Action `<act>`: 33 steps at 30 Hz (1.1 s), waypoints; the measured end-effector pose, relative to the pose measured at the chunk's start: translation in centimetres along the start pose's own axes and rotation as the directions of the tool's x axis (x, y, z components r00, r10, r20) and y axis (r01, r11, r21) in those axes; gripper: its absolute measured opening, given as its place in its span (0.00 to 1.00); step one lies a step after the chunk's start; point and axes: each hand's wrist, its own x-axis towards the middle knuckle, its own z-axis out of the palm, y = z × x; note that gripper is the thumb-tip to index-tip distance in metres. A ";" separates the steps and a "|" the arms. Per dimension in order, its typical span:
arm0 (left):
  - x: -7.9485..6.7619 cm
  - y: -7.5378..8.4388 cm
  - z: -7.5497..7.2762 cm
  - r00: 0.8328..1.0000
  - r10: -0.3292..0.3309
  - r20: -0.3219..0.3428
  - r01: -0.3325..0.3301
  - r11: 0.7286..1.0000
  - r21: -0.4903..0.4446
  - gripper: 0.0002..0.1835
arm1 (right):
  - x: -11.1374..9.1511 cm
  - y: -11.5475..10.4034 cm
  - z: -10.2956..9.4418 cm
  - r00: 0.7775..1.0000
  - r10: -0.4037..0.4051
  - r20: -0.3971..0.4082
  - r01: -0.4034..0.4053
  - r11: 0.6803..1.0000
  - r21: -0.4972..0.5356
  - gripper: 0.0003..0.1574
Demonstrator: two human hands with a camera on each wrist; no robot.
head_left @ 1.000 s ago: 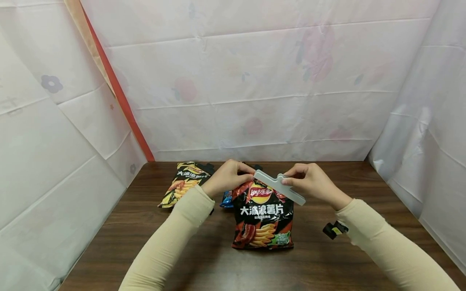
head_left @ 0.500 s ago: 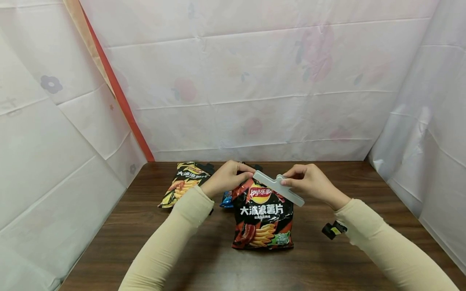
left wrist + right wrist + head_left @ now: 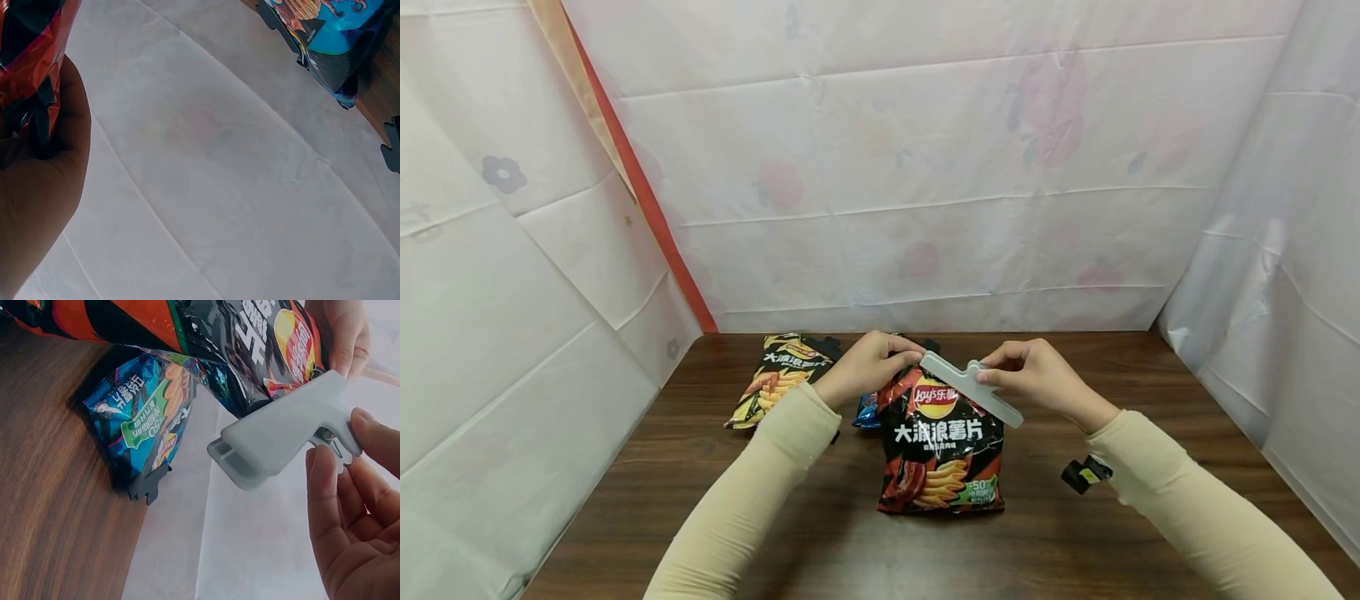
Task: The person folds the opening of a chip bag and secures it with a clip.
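A red-and-black chip bag (image 3: 940,454) stands upright on the table in the head view. My left hand (image 3: 867,367) pinches its top left corner. Across the bag's top lies a pale grey bag clip (image 3: 972,389), slanting down to the right. The thumb and fingers of my right hand (image 3: 1045,379) pinch the clip's handle. From the right wrist view, the bag's upper edge meets the clip (image 3: 281,434), whose near end sticks out past the bag. In the left wrist view, my left hand (image 3: 47,175) has its fingers around the bag's gathered corner.
A yellow-and-black chip bag (image 3: 782,379) with a black clip (image 3: 827,347) lies at the back left. Behind the held bag is a blue chip bag (image 3: 140,419), also with a black clip (image 3: 150,484). White cloth (image 3: 925,167) hangs behind the wooden table (image 3: 1075,550).
The grey clip has shifted very slightly left and down at the bag's top, with my right hand following. My left hand keeps its grip on the corner.
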 end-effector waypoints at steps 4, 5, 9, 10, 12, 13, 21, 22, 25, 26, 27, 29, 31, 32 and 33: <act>0.0 0.0 0.1 1.000 0.004 -0.004 -0.004 1.000 0.006 0.16 | 0.0 0.0 0.0 1.000 0.007 0.010 -0.007 1.000 0.012 0.16; 0.0 0.0 0.1 1.000 0.005 -0.005 -0.005 1.000 0.006 0.16 | 0.0 0.1 0.0 1.000 0.011 0.013 -0.011 1.000 0.015 0.16; 0.0 -0.1 0.1 1.000 0.007 -0.008 -0.006 1.000 0.011 0.16 | 0.0 0.2 0.0 1.000 0.014 0.024 -0.014 1.000 0.018 0.16; 0.0 -0.1 0.1 1.000 0.007 -0.010 -0.006 1.000 0.013 0.16 | 0.0 0.2 0.0 1.000 0.014 0.025 -0.014 1.000 0.015 0.16; 0.0 -0.1 0.2 1.000 0.005 -0.013 -0.005 1.000 0.017 0.16 | 0.0 0.2 0.0 1.000 0.014 0.027 -0.014 1.000 0.011 0.17; 0.1 -0.1 0.2 1.000 0.004 -0.014 -0.003 1.000 0.020 0.16 | 0.0 0.2 0.0 0.999 0.014 0.028 -0.014 1.000 0.009 0.17; 0.2 0.0 0.2 1.000 -0.003 -0.014 0.004 0.999 0.043 0.16 | -0.1 0.4 -0.1 0.999 0.022 0.038 -0.022 1.000 0.002 0.18; 0.2 0.1 0.2 1.000 -0.002 -0.014 0.002 0.999 0.045 0.16 | -0.1 0.4 -0.1 0.999 0.025 0.039 -0.025 1.000 0.001 0.19; 0.2 0.1 0.2 1.000 0.006 -0.013 -0.005 0.999 0.049 0.16 | -0.1 0.5 -0.1 0.999 0.033 0.040 -0.033 0.999 -0.001 0.19; 0.2 0.1 0.2 1.000 0.010 -0.012 -0.009 0.999 0.049 0.16 | -0.1 0.5 -0.1 0.999 0.035 0.040 -0.035 0.999 -0.002 0.19; 0.2 0.1 0.2 1.000 0.013 -0.010 -0.012 0.999 0.046 0.16 | -0.1 0.4 -0.1 0.999 0.036 0.040 -0.035 0.999 -0.005 0.19; 0.3 0.1 0.2 1.000 0.016 -0.006 -0.016 0.999 0.042 0.16 | -0.2 0.3 -0.1 0.999 0.034 0.034 -0.034 0.999 -0.012 0.19; 0.3 0.1 0.2 1.000 0.015 -0.002 -0.015 0.999 0.037 0.16 | -0.2 0.3 -0.1 0.999 0.037 0.028 -0.036 0.999 -0.023 0.20; 0.3 0.1 0.2 1.000 0.013 0.000 -0.013 0.999 0.036 0.16 | -0.2 0.3 -0.1 0.999 0.039 0.025 -0.038 0.999 -0.025 0.20; 0.3 0.1 0.2 1.000 0.012 0.001 -0.012 0.999 0.036 0.16 | -0.2 0.4 -0.2 0.999 0.040 0.024 -0.039 0.999 -0.029 0.20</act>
